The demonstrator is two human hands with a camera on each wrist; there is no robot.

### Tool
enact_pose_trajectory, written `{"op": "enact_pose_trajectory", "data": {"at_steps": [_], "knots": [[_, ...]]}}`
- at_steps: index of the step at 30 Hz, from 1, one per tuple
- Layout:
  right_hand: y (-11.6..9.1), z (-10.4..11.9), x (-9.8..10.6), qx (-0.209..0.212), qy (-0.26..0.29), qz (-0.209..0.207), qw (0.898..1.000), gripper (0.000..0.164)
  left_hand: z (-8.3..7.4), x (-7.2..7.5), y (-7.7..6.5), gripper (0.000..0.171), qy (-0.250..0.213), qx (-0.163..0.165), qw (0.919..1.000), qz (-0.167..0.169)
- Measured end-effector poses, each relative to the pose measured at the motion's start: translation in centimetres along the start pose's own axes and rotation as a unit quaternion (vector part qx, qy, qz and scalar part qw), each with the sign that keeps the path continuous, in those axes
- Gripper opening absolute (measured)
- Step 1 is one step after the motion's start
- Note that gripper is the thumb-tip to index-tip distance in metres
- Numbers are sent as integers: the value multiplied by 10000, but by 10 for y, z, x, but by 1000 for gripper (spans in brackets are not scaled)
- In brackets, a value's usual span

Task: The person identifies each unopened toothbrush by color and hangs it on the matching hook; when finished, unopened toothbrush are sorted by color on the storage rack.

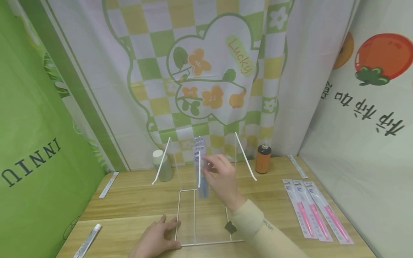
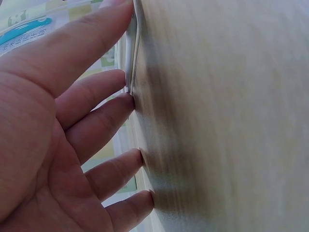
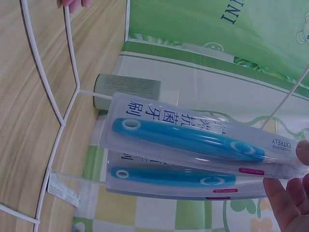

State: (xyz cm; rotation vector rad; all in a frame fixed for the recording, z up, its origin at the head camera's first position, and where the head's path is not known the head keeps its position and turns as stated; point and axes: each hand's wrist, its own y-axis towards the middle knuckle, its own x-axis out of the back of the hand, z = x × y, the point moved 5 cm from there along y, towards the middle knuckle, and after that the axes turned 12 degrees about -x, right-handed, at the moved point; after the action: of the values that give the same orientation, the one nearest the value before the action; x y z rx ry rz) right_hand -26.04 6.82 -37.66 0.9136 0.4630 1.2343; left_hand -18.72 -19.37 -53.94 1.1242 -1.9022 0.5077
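Pinching a packaged blue toothbrush (image 3: 188, 140), the right hand (image 1: 222, 175) hovers beside a wire rack's (image 1: 195, 215) middle prong (image 1: 199, 168). Unclenched, the left hand (image 1: 158, 233) touches the rack's base (image 1: 209, 244).

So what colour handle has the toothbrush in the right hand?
The handle is blue, clearest in the right wrist view.
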Motion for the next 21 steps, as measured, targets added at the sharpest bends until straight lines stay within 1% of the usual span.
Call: {"op": "enact_pose_trajectory", "data": {"at_steps": [13, 19, 21], "knots": [[-3, -1, 2, 5, -91, 8, 10000, 47, -1, 0, 0, 80, 14, 25, 10000, -3], [-6, -4, 5, -84, -8, 41, 10000, 44, 0, -1, 0, 81, 0, 60, 10000, 5], [-8, -5, 8, -17, 55, 13, 10000, 43, 1, -1, 0, 81, 7, 73, 10000, 2]]}}
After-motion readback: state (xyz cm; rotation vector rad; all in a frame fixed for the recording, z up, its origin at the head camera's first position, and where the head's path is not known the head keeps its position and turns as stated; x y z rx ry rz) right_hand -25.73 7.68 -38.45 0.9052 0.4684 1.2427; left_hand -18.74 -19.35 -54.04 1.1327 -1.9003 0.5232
